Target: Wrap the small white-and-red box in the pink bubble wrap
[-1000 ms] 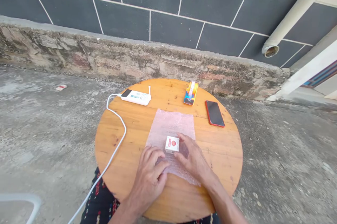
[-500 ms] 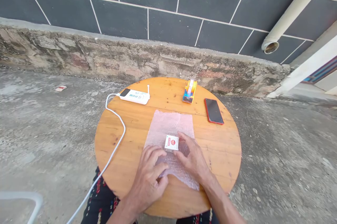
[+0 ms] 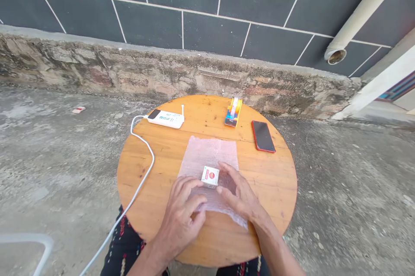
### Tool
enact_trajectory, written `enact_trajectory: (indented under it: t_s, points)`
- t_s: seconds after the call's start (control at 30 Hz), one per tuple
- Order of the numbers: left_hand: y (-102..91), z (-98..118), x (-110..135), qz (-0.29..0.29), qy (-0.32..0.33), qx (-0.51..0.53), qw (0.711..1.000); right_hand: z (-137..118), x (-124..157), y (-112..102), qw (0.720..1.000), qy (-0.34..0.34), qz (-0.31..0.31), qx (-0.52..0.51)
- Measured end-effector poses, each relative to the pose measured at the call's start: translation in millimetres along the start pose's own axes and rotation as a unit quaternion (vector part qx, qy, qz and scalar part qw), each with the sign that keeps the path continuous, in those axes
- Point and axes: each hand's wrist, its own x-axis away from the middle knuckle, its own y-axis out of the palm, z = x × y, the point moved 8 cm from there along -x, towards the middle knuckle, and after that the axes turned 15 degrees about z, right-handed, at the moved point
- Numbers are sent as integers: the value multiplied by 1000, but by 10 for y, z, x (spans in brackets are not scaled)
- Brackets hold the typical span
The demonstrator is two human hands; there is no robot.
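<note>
We see the small box (image 3: 210,176) set on the flat pink sheet (image 3: 210,150), no fold covering it; our left hand (image 3: 181,210) and right hand (image 3: 242,194), fingers apart, grip nothing.

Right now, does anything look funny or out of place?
Yes: a small red-and-white thing lies on the ground, left of the table, apart from the rest. It's too small to identify. The pink wrap also has an uneven near edge.
</note>
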Motion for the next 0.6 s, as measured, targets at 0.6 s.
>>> enact_trajectory:
  t_s: [0.6]
  points:
    - [134,-21,-247,-63,-28,11,998,-94,-63,-50,999,-28,31,21]
